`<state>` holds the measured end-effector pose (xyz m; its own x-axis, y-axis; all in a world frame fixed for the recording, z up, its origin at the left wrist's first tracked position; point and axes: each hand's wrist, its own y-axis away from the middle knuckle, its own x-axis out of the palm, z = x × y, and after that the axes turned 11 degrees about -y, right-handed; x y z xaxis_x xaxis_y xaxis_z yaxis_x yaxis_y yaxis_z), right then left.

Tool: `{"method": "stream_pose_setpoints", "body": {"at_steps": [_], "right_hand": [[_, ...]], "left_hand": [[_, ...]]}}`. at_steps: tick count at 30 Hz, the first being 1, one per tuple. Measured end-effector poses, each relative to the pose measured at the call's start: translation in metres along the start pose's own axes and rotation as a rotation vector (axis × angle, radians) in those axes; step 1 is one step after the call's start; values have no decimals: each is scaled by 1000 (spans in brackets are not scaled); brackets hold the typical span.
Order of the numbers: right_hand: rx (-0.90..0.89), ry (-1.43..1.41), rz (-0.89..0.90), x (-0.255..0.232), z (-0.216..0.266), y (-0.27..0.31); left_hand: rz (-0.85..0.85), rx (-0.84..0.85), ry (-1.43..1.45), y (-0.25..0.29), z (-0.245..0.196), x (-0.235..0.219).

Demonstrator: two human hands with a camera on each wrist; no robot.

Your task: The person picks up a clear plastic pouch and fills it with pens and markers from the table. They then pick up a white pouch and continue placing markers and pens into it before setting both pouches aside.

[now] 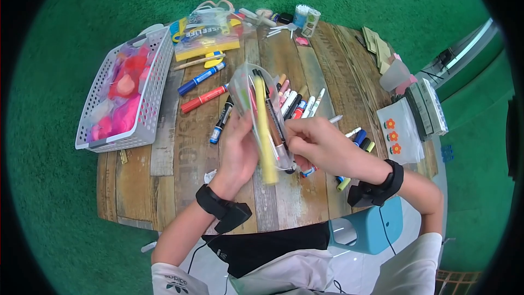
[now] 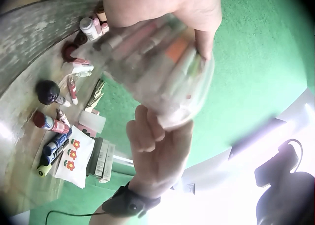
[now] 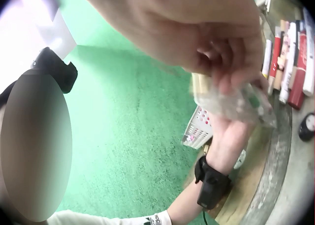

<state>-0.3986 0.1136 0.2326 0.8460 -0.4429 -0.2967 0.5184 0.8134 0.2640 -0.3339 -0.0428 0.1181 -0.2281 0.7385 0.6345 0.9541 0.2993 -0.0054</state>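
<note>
A clear pouch (image 1: 245,84) with a yellow strip (image 1: 263,131) and several pens and markers inside is held up above the table. My left hand (image 1: 239,150) grips it from its left side. At the pouch's lower right edge, my right hand (image 1: 322,145) pinches it with curled fingers. In the left wrist view the pouch (image 2: 157,72) hangs blurred under my left hand (image 2: 162,6), with my right hand (image 2: 160,153) at its far end. The right wrist view shows my right hand (image 3: 216,43) over the pouch (image 3: 236,104).
Loose markers lie behind and right of the pouch; blue (image 1: 202,78) and red markers (image 1: 204,98) lie left. A white basket (image 1: 123,141) of pink items stands at the left, a zip bag (image 1: 207,35) at the back, a flower-printed sheet (image 1: 401,131) at the right.
</note>
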Motion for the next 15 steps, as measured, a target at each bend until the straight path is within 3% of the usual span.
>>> {"method": "stream_pose_setpoints", "body": {"at_steps": [3, 5, 8, 10, 12, 14, 15], "right_hand": [[-96, 72, -68, 7, -1, -1], [-154, 287, -134, 9, -3, -4], [-152, 247, -171, 7, -8, -10], [-162, 223, -177, 8, -9, -13], [-32, 46, -212, 11, -10, -17], [-80, 15, -191, 9, -16, -20], [-139, 112, -246, 7, -17, -23]], "left_hand": [[22, -7, 4, -2, -4, 1], [31, 10, 3, -3, -4, 3], [39, 37, 4, -3, -5, 5], [23, -47, 46, -5, -5, 6], [41, -39, 9, -6, -4, 4], [85, -94, 113, -11, 1, -3], [185, -40, 75, -12, -4, -1]]}}
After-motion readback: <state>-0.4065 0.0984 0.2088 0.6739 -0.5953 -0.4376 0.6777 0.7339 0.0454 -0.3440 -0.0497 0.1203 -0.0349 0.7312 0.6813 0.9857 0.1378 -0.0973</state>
